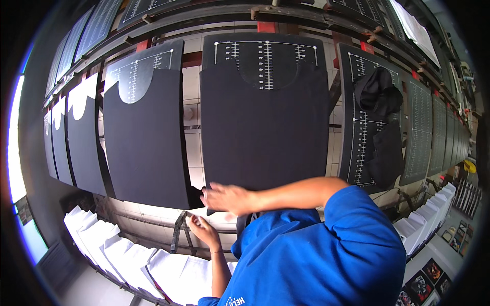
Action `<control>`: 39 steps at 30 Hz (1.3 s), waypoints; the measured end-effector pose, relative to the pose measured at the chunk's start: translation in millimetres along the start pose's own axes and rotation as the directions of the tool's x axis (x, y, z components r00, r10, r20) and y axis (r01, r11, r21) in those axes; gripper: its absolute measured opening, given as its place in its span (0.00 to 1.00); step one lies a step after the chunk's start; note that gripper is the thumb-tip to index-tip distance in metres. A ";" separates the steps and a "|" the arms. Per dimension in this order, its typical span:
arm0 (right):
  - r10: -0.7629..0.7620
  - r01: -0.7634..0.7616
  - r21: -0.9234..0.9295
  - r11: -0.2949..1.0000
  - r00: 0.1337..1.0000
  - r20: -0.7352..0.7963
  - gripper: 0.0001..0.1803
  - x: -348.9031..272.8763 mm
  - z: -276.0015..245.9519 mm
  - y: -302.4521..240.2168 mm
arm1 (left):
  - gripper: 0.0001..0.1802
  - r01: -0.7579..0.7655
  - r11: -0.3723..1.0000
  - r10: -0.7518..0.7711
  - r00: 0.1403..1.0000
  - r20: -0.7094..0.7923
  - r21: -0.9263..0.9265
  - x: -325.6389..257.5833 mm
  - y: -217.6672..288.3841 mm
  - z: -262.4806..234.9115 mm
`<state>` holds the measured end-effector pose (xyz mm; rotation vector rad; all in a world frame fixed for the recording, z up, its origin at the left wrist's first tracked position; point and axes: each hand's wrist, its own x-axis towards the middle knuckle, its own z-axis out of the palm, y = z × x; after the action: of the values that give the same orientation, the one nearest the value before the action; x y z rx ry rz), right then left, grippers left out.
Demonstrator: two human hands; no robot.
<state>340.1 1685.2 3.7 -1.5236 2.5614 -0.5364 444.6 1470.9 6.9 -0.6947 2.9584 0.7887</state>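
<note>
A black cut shirt panel [265, 132] with a scooped neckline lies flat on the dark printing board [209, 48] in front of me, whose white ruler marks show above the neckline. My right hand [228, 198] reaches across my body to the panel's near left corner, palm down with fingers stretched out; whether it presses on the cloth is hard to make out. Below it, my left hand [205, 233] is raised beside a dark metal bracket [178, 229], fingers loosely bent and apart, with nothing visible in it. Another black panel [145, 137] covers the board to the left.
On the right-hand board [360, 173] lies bunched black cloth [378, 92]. More boards run off both ways, those on the left bearing black panels. Folded white stacks [127, 260] line a low rail near me, with others [421, 222] at right. A beam [301, 15] crosses behind the boards.
</note>
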 end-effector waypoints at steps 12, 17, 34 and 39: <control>0.646 -0.775 -0.157 0.612 0.604 -0.466 0.44 -248.7 -115.9 306.7 | 0.38 -0.870 0.478 0.783 0.484 0.390 0.121 46.0 263.5 113.2; 0.666 -0.694 -0.016 0.719 0.696 -0.267 0.40 -226.1 -79.7 83.9 | 0.36 -0.913 0.393 0.874 0.407 0.264 0.106 102.5 330.9 165.8; 0.605 -0.925 0.377 -0.054 -0.331 -0.724 0.17 -540.9 -125.9 -42.5 | 0.19 -0.735 0.155 0.899 -0.172 0.403 -0.660 -144.5 284.1 127.9; 0.938 -0.771 0.547 -0.327 -0.333 0.091 0.53 -665.1 -158.5 23.4 | 0.23 -0.280 0.674 0.714 0.008 0.700 -0.684 -240.9 382.4 186.9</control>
<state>602.5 2311.2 88.5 1.3133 2.4606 -0.9648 481.9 1956.5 51.7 0.8462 1.6930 1.1817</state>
